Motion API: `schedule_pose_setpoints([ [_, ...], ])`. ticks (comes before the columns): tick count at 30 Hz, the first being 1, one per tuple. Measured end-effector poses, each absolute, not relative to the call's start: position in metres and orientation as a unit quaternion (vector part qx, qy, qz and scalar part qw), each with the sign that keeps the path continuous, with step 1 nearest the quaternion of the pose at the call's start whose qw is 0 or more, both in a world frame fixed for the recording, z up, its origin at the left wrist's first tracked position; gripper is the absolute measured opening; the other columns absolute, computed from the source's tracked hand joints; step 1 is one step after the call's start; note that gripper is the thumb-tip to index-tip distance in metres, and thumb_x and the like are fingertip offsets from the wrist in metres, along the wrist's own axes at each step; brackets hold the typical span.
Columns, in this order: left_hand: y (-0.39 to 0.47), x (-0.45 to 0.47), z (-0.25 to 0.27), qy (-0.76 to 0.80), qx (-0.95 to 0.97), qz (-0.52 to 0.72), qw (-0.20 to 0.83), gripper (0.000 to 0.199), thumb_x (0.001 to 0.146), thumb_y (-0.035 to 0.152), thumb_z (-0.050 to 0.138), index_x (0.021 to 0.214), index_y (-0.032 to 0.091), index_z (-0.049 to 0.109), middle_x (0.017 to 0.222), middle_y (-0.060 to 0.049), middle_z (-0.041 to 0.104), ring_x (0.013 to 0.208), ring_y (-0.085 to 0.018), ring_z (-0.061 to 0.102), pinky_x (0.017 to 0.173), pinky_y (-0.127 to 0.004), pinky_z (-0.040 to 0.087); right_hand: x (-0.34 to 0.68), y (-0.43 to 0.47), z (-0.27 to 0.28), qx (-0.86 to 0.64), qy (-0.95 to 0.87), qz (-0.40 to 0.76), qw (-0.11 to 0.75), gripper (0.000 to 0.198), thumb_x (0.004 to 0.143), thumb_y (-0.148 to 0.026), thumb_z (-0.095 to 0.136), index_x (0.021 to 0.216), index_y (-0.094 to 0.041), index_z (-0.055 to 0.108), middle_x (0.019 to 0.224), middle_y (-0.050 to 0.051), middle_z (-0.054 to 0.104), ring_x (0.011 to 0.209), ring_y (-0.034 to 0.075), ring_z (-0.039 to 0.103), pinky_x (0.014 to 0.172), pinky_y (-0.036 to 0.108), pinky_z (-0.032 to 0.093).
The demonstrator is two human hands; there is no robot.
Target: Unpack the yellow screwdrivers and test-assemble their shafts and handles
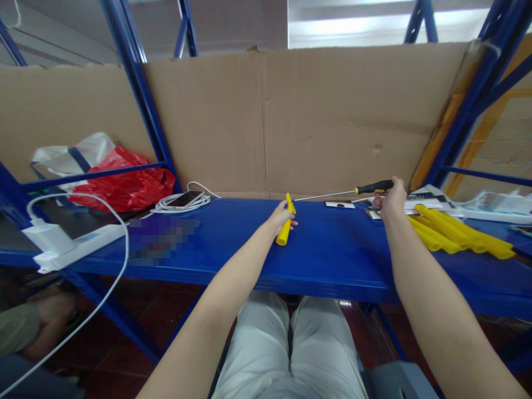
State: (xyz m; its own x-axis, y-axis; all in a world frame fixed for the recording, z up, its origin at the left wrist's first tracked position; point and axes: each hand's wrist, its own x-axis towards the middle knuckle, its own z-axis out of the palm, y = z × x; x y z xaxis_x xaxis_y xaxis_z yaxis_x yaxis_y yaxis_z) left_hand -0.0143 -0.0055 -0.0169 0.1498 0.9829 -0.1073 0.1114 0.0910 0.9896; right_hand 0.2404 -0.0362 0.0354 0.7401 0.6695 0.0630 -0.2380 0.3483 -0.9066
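Observation:
My left hand (279, 218) is closed around a yellow tube-shaped handle (283, 233) with a thinner piece at its top, held above the blue shelf. In my right hand (394, 200) is a long screwdriver (372, 187) with a black and yellow grip. Its thin shaft runs left, nearly level, and the tip reaches the upper part of the yellow handle. Whether the tip goes into the handle or only touches it I cannot tell. Several more yellow tubes (457, 230) lie in a pile to the right of my right forearm.
Blue shelf top (332, 260) backed by a cardboard panel (332, 122). On the left are a white power strip (91, 244), a coiled white cable (178, 204), a phone (187, 198) and a red plastic bag (124, 180). A small white card (339, 204) lies near the back. Another person's arm (50, 316) shows lower left.

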Motion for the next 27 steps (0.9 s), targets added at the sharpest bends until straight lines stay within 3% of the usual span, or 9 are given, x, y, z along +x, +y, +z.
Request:
schedule_pose_setpoints([
  [6, -0.004, -0.015, -0.017, 0.509, 0.525, 0.418, 0.54, 0.072, 0.077, 0.0, 0.047, 0.139, 0.031, 0.028, 0.114, -0.008, 0.06, 0.047, -0.007, 0.058, 0.04, -0.016, 0.041, 0.242, -0.033, 0.035, -0.488, -0.219, 0.307, 0.787, 0.032, 0.089, -0.033, 0.026, 0.064, -0.021, 0.041, 0.045, -0.003, 0.039, 0.032, 0.009, 0.028, 0.026, 0.018, 0.015],
  [13, -0.002, -0.015, -0.018, 0.506, 0.513, 0.424, 0.549, 0.071, 0.078, 0.0, 0.047, 0.139, 0.031, 0.028, 0.117, -0.009, 0.059, 0.048, -0.006, 0.059, 0.04, -0.015, 0.04, 0.247, -0.025, 0.028, -0.498, -0.246, 0.274, 0.785, 0.022, 0.085, -0.034, 0.044, 0.068, -0.021, 0.043, 0.044, -0.007, 0.041, 0.027, 0.007, 0.029, 0.026, 0.018, 0.019],
  [22, -0.002, -0.016, -0.017, 0.514, 0.5, 0.437, 0.543, 0.074, 0.077, -0.001, 0.045, 0.14, 0.031, 0.025, 0.119, -0.01, 0.058, 0.05, -0.007, 0.059, 0.041, -0.016, 0.041, 0.25, -0.025, 0.021, -0.466, -0.262, 0.275, 0.799, 0.033, 0.075, -0.039, 0.067, 0.07, -0.022, 0.039, 0.042, -0.011, 0.034, 0.03, 0.005, 0.032, 0.028, 0.014, 0.022],
  [27, -0.003, -0.017, -0.018, 0.521, 0.495, 0.446, 0.534, 0.072, 0.078, 0.0, 0.047, 0.14, 0.032, 0.026, 0.117, -0.009, 0.058, 0.05, -0.006, 0.059, 0.042, -0.015, 0.04, 0.247, -0.033, 0.029, -0.434, -0.25, 0.357, 0.789, 0.027, 0.086, -0.043, 0.05, 0.073, -0.022, 0.041, 0.044, -0.008, 0.041, 0.033, 0.007, 0.036, 0.03, 0.016, 0.028],
])
